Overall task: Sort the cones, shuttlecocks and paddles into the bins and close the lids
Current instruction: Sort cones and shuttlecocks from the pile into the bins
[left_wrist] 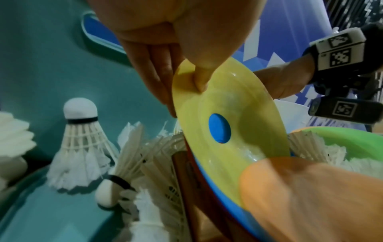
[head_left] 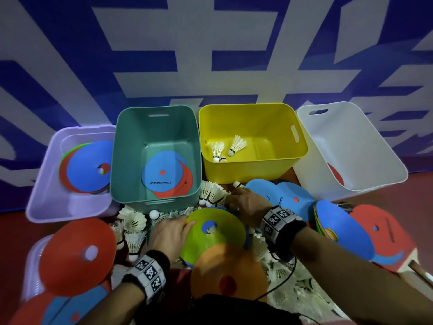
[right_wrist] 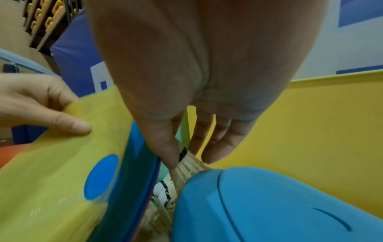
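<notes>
My left hand (head_left: 174,227) pinches the rim of a yellow-green flat cone (head_left: 218,233), thumb on top and fingers beneath; the left wrist view shows that cone (left_wrist: 228,117) tilted up over a blue one. My right hand (head_left: 243,200) reaches into the pile by the yellow bin (head_left: 253,170) and pinches a white shuttlecock (right_wrist: 189,165) between thumb and fingers. An orange cone (head_left: 228,270) overlaps the yellow-green one. Three shuttlecocks (head_left: 236,145) lie in the yellow bin. Flat cones lie in the teal bin (head_left: 131,160) and the lilac bin (head_left: 46,184).
A white bin (head_left: 365,146) stands tilted at the right with something red inside. Blue and red paddles (head_left: 379,231) and cones lie at the right, a red cone (head_left: 77,252) at the left. Loose shuttlecocks (head_left: 134,221) cover the floor between bins and me.
</notes>
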Demonstrator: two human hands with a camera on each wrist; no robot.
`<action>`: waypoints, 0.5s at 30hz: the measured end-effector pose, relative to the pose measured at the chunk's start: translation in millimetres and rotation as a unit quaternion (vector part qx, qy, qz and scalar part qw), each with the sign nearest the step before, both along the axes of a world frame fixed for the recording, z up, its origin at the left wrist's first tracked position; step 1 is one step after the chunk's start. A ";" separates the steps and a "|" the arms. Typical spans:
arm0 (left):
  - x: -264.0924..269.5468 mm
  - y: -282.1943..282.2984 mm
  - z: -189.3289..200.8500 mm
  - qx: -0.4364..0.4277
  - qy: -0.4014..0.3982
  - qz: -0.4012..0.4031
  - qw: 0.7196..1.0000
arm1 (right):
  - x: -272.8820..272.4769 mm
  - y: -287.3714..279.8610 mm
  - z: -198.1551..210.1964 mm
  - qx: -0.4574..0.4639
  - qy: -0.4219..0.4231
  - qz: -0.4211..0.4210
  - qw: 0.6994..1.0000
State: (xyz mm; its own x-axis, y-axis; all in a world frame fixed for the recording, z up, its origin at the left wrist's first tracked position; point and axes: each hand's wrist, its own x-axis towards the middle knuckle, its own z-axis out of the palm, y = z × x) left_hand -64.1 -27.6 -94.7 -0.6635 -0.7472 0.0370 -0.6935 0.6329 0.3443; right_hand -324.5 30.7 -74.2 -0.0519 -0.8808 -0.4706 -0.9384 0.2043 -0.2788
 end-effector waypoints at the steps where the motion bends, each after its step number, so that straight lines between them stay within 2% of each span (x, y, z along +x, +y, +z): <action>1: 0.5 -0.8 3.6 -0.018 -0.003 -0.003 1.000 | -1.1 -1.4 0.8 -0.006 0.002 0.004 1.000; 5: -2.5 -0.3 16.2 -0.039 0.042 0.012 0.998 | -5.8 -2.8 7.1 -0.065 -0.005 -0.001 0.998; 10: 0.3 -2.3 29.2 -0.043 0.085 0.041 0.995 | -11.1 7.5 14.6 -0.152 -0.029 -0.051 0.987; 15: 8.9 -3.5 39.0 -0.064 0.097 0.060 0.991 | -15.9 23.4 28.1 -0.260 -0.073 -0.109 0.957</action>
